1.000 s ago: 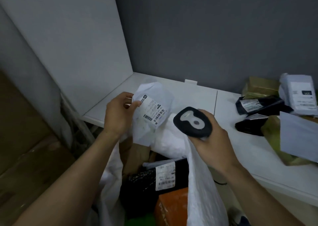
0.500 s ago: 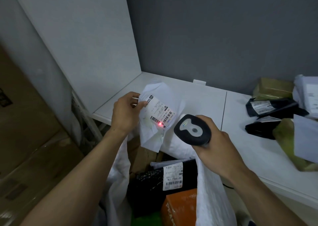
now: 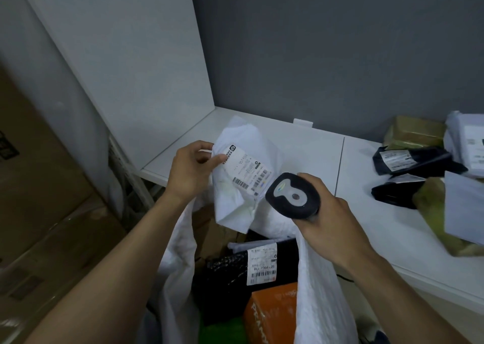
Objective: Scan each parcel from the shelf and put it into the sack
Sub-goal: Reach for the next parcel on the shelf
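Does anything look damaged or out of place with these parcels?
Nothing looks damaged. The white parcel in the left hand is crumpled, but its label lies flat toward the scanner. Shelf parcels lie heaped loosely.

Scanner (image 3: 292,199) handle hidden inside right grip (image 3: 332,226) (label (image 3: 247,172) txt too small).

Both bare forearms out front. Left hand (image 3: 192,171) pinches white plastic mailer parcel (image 3: 235,202), thumb on front; right hand (image 3: 331,224) wrapped round black handheld scanner (image 3: 293,198), knuckles up.

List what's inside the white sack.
In the sack: a black labelled parcel, an orange box beside it, a green patch nearby. Whatever lies under them is covered.
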